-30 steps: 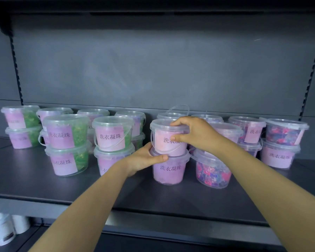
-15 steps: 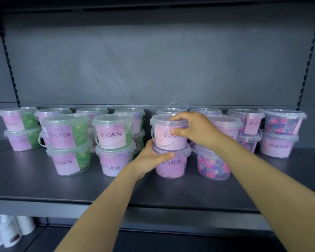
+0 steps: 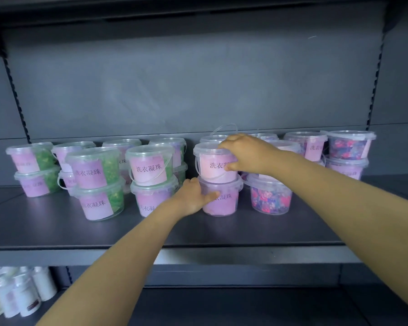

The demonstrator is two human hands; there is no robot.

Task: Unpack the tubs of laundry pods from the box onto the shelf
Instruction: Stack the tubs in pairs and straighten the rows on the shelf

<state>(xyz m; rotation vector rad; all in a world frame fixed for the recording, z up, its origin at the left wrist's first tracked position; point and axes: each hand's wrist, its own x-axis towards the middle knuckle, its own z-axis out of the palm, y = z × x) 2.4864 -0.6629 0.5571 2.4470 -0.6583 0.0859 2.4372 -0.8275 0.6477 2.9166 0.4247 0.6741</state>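
The right grip is curled over the top tub, a clear plastic tub with a pink label and a snap lid. Its fingers lie across the lid's rim and its thumb presses on the label, so it has firm hold. This tub sits stacked on a second clear tub of purple pods. That one stands on the dark grey metal shelf, between a stack of pink-labelled tubs on its left and a single tub of mixed red and blue pods on its right. The left grip wraps the lower tub's left wall, thumb on the front, steadying it. The step in hand looks to be seating and squaring the upper tub. To do it well, brace the lower tub, press the upper one down level until its base nests on the lid below, turn its label to the front like its neighbours, and release the top hand first. Each thumb covers part of a label's printing. The box is out of view, so how many tubs remain cannot be told. The rear row is mostly hidden, and the white bottles on the lower shelf are blurred and cut off at the left edge.
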